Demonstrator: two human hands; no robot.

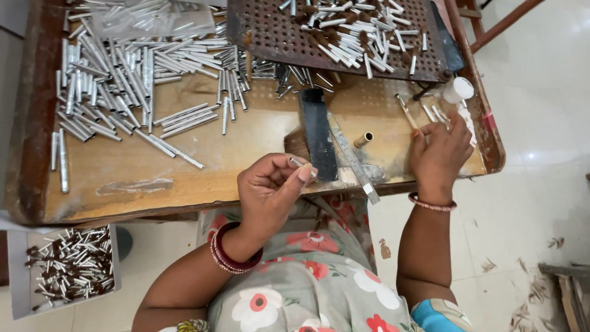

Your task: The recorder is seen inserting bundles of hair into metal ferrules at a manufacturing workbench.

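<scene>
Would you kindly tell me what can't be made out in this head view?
- Left hand: the small metal tube is mostly hidden by the fingers.
- Right hand: its fingertips hide what they pinch near the thin stick.
- Perforated tray: cut off by the top edge.

The left grip [270,187] is covering most of a small metal tube [302,165], so only its tip is showing. The right grip [439,154] is hiding the lower end of a thin stick [407,114]. The top edge is cutting off the perforated tray [270,37] and the heap of silver tubes [117,67]. The wooden surface [203,166] is running out of view at the left.
</scene>
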